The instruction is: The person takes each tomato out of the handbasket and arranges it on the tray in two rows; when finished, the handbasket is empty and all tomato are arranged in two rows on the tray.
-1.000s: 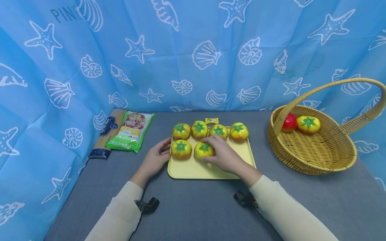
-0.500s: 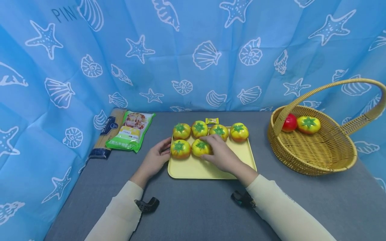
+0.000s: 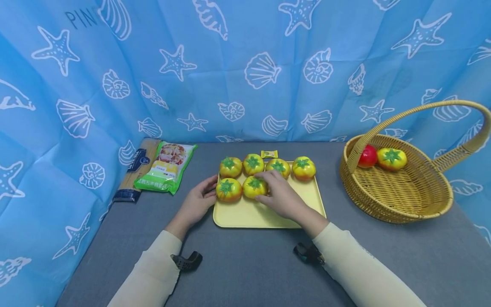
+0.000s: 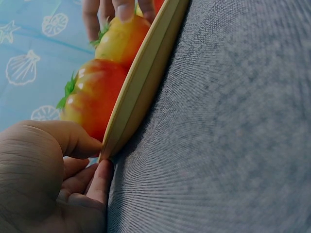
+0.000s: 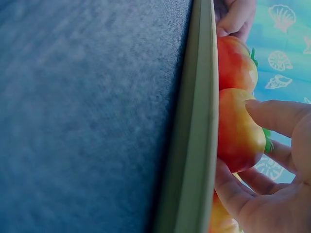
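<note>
Gripping: the right hand (image 3: 281,194) curls thumb and fingers round the gripped tomato (image 3: 253,187), which sits in the tray's near row.
Tray: pale yellow tray (image 3: 264,215) on the grey table (image 3: 238,264); the left hand (image 3: 200,199) pinches its left rim between thumb and fingers.
Near row: the gripped tomato touches the left tomato (image 3: 229,190), which stands just beside the left hand.
Far row: four tomatoes (image 3: 253,164), yellow-red with green leafy tops.
Beyond the tray: a small yellow packet (image 3: 269,153).
Wicker basket (image 3: 399,213): right of the tray, holding a red fruit (image 3: 367,156) and a yellow tomato (image 3: 392,159) side by side.
Packages: a green-edged bag (image 3: 167,167) overlaps a blue-ended pack (image 3: 130,183), left of the tray.
Backdrop: blue curtain (image 3: 226,76) printed with white shells and starfish.
</note>
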Available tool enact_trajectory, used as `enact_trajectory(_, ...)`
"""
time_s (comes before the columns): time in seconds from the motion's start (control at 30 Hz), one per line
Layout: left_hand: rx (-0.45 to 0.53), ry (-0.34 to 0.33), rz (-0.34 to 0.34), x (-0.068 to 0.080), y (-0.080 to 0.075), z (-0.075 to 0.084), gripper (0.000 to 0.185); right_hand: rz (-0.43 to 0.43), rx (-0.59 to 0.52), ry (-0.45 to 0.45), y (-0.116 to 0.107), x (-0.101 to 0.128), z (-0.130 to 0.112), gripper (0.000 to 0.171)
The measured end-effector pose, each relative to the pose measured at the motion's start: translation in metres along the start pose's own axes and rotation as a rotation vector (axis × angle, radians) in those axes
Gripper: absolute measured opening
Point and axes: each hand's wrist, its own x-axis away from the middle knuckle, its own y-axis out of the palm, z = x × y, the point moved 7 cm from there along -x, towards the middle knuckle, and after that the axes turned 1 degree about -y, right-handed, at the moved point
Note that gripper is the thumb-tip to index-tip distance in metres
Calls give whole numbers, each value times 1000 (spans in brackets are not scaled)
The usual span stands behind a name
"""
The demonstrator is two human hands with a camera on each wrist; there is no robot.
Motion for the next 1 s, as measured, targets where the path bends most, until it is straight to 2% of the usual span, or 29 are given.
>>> enact_trajectory(0.3, 11, -10, 2, 1, 1, 3, 70, 27, -24, -15, -8, 8, 0, 62)
enact_trajectory(0.5, 22, -11, 4, 1, 2, 3, 69, 45, -89, -55, -17, 16, -2, 59)
enact_trajectory(1.0, 30, 2, -1, 0, 2, 3, 70, 97, -246, -139, -64, 41, -4, 59)
